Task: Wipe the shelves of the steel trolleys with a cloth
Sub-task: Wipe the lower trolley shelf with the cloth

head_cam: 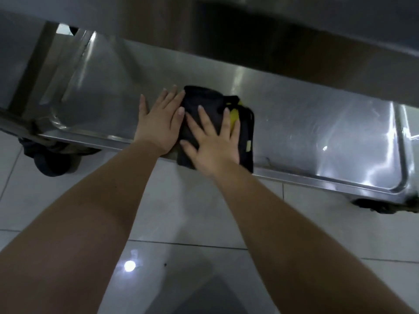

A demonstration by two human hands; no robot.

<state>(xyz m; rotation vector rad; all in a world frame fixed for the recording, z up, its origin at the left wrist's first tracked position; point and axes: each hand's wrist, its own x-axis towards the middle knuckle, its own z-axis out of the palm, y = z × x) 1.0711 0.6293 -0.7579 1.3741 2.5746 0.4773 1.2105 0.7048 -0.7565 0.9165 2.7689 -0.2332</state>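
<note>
1. Your cloth [208,109], dark with a yellow patch showing at its right side, lies folded on the lower steel shelf [317,123] of the trolley, its near end overhanging the shelf's front lip.
2. Your right hand [212,141] lies flat on top of the cloth, fingers spread; the grip is released, pressing down rather than clutching.
3. Your left hand [158,118] lies flat on the bare steel just left of the cloth, its fingertips touching the cloth's left edge; that grip is released too.
4. Bare shelf runs well out to either side: left up to the upright post [29,71], right to the rounded raised rim at the far corner.
5. The upper shelf [272,41] overhangs closely above the back of the lower one.
6. Below the front lip you see tiled floor [204,211] and a castor [54,164] at the left.
</note>
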